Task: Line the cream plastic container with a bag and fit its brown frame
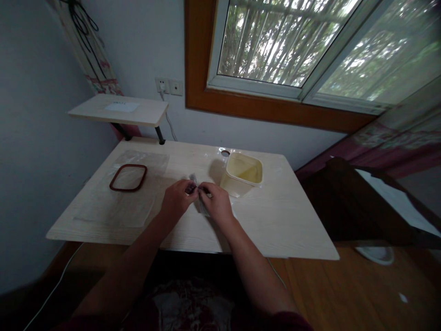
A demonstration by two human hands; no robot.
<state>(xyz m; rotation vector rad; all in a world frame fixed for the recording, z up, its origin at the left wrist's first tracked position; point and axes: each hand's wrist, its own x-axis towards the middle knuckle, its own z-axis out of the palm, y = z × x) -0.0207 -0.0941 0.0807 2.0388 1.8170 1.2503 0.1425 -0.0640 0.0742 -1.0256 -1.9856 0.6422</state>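
Observation:
My left hand and my right hand meet over the middle of the table. Both have fingertips pinched on a bunched, thin translucent plastic bag, part of which pokes out above and below the fingers. Just beyond my right hand stands a pale yellow, square-mouthed plastic bin, its opening facing up. To the left, a dark red-brown rounded-square ring lies on a flat clear plastic sheet or bag. Exactly how the bag is folded between my fingers is hidden.
The pale wooden table has a raised shelf at its back left, with a paper label on top. A cable hole sits behind the bin. Dark furniture stands to the right, and a window is ahead.

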